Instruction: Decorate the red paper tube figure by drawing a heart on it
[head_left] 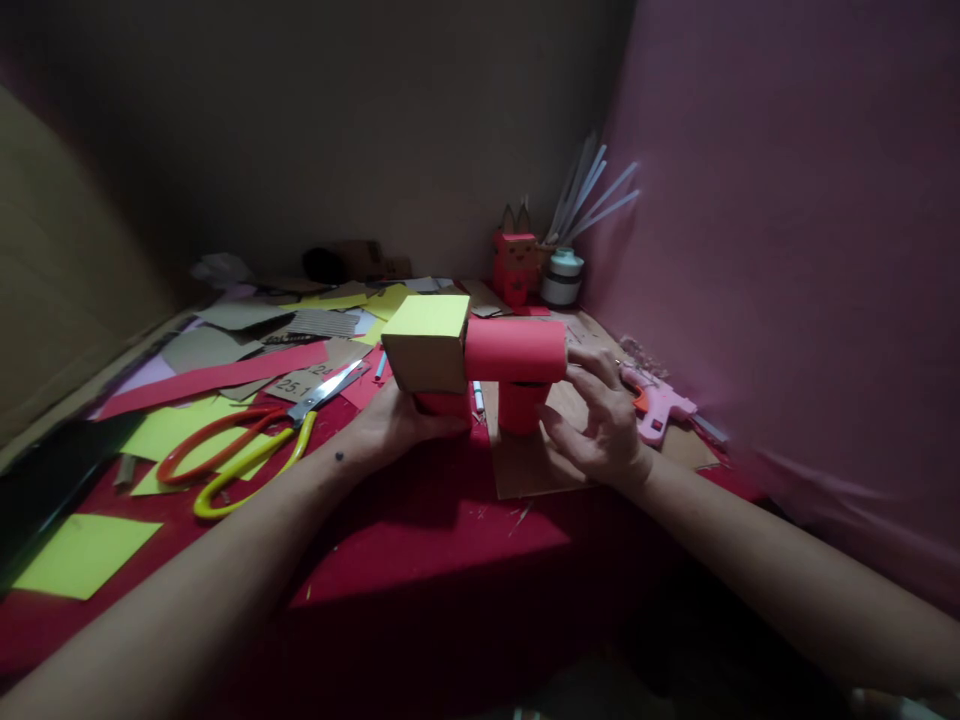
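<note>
Nearest to me, both forearms are cut off by the frame's lower corners, and the front of the red-covered tabletop (pixel 420 555) falls into shadow. A dark, glossy object (pixel 52 490) at left is also cropped; I cannot identify it. Beside it, red-and-yellow scissors (pixel 259 450) lie open across yellow paper. At centre stands the paper model: a cardboard box (pixel 429 360) with a yellow top, joined at right to a horizontal red roll (pixel 516 350), with red supports beneath. My left hand (pixel 397 420) grasps the support under the box, thumb in front, the other fingers concealed behind. My right hand (pixel 596 410) is loosely curled and partly spread at the roll's right end, thumb beside the upright support (pixel 519 408); I cannot tell whether it grips. Beyond the scissors, a cardboard scrap (pixel 296 385) reads "25.1", its other digits partly covered. A pink glue gun (pixel 664 402) lies right. Farthest back, a red eared figure (pixel 514 265) adjoins a pale jar (pixel 562 278); dark shapes at left remain indistinct.
</note>
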